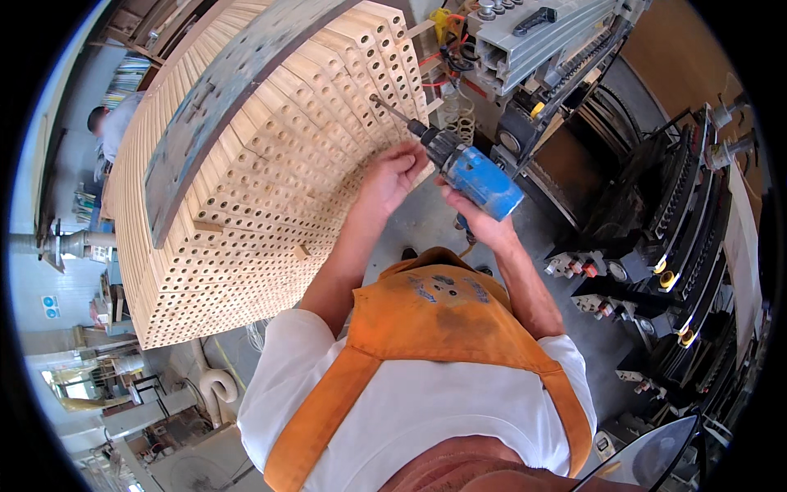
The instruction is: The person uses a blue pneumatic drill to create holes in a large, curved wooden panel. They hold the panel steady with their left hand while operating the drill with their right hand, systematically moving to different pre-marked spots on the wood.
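Right hand (487, 226) is closed round the handle of the blue drill (489, 182), which sits just off the right edge of the wood stack (287, 131). Left hand (388, 182) is in front of the stack's drilled face, fingers partly curled, right beside the drill's black chuck (445, 150); can't tell if it touches the chuck or has hold of anything. The bit (397, 112) points up-left, tip overlapping the upper right of the stack face; can't tell if it's in a hole, touching or short of it. Stack is many pale pieces packed tight, rows of round holes across the face, two small wooden bits (207, 226) (302, 252) poking out of its lower half. Dark curved-looking board (234, 102) lies along the top of the stack. Orange apron (443, 307) over a white shirt (443, 410), below right of the stack. Coiled hose (465, 125) and grey metal profile (525, 49) just right of the stack; black machinery (680, 254) with gauges and yellow parts further right. Pale duct (216, 385) below the stack. Another person (119, 127) beyond the stack's left side.
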Demonstrator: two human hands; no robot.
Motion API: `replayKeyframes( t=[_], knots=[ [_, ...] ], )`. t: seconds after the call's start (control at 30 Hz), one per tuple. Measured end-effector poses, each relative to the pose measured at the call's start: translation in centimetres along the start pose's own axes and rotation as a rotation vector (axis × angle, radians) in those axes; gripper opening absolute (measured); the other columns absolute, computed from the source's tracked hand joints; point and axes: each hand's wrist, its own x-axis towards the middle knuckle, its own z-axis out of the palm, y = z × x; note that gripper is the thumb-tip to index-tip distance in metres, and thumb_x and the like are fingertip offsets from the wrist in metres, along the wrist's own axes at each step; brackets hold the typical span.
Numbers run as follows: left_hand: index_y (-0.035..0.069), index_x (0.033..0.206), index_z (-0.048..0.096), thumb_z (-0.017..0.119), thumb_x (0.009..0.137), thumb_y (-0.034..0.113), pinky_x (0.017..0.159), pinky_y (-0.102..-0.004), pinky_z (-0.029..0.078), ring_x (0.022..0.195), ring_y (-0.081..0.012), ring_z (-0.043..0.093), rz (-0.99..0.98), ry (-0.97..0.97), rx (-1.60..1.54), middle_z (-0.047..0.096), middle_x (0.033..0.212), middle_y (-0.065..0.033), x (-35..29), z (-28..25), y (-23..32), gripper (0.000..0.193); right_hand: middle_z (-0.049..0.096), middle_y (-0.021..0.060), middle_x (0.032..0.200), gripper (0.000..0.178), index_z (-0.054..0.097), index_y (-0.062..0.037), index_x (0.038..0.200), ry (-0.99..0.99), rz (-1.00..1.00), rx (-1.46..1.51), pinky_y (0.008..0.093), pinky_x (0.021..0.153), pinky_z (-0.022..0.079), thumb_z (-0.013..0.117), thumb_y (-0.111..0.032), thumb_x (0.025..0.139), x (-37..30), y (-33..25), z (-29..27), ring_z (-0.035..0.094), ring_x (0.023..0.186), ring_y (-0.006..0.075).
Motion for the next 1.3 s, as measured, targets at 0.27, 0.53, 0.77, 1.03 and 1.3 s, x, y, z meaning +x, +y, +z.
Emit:
replayKeyframes(
  t=[0.27, 0.53, 0.77, 1.03, 1.3],
  knots=[
    [-0.005, 0.113, 0.054, 0.045, 0.097, 0.005, 0.094, -0.0327, 0.051, 0.104, -0.0248, 0.061, -0.235, -0.083, 0.002, 0.060, 0.111, -0.0167, -2.7, -3.4, -4.3, 0.021, 0.068, 0.0075, 0.097, 0.029, 0.066, -0.0089, 0.108, -0.018, -0.149, -0.213, 0.0315, 0.076, 0.051, 0.073, -0.016, 0.081, 0.2, 1.3, 0.1, 0.064, 0.086, 0.0187],
    [0.001, 0.110, 0.055, 0.045, 0.101, 0.026, 0.069, -0.0278, 0.055, 0.081, -0.0160, 0.064, -0.193, -0.070, 0.156, 0.063, 0.094, -0.0061, -3.2, -3.1, -1.5, 0.029, 0.068, 0.0060, 0.099, 0.026, 0.065, -0.0066, 0.109, -0.033, 0.015, -0.061, 0.0288, 0.076, 0.050, 0.069, -0.011, 0.084, 0.4, 1.2, 0.0, 0.063, 0.088, 0.0146],
    [0.002, 0.114, 0.055, 0.049, 0.099, 0.025, 0.067, -0.0272, 0.054, 0.077, -0.0134, 0.063, -0.100, -0.149, 0.149, 0.062, 0.091, -0.0035, -3.4, -1.1, -0.2, 0.028, 0.067, 0.0086, 0.099, 0.032, 0.064, -0.0070, 0.111, -0.005, -0.042, 0.002, 0.0317, 0.077, 0.050, 0.072, -0.017, 0.082, 0.3, 0.2, 0.6, 0.062, 0.089, 0.0169],
    [0.001, 0.112, 0.059, 0.052, 0.097, 0.019, 0.070, -0.0276, 0.055, 0.078, -0.0136, 0.063, 0.171, -0.045, 0.031, 0.064, 0.091, -0.0043, -3.1, -0.1, 3.4, 0.024, 0.067, 0.0061, 0.101, 0.030, 0.063, -0.0047, 0.112, -0.020, -0.110, -0.152, 0.0282, 0.074, 0.049, 0.070, -0.012, 0.084, -1.5, 0.5, 0.0, 0.061, 0.086, 0.0131],
    [0.003, 0.099, 0.061, 0.056, 0.096, 0.030, 0.052, -0.0227, 0.046, 0.058, -0.0092, 0.052, 0.116, -0.152, 0.007, 0.057, 0.073, 0.0004, -3.9, 0.0, 5.3, 0.027, 0.067, 0.0064, 0.100, 0.027, 0.065, -0.0040, 0.106, -0.189, 0.189, 0.348, 0.0267, 0.069, 0.049, 0.070, -0.017, 0.083, -3.0, 0.7, -3.6, 0.061, 0.082, 0.0127]
  ],
)
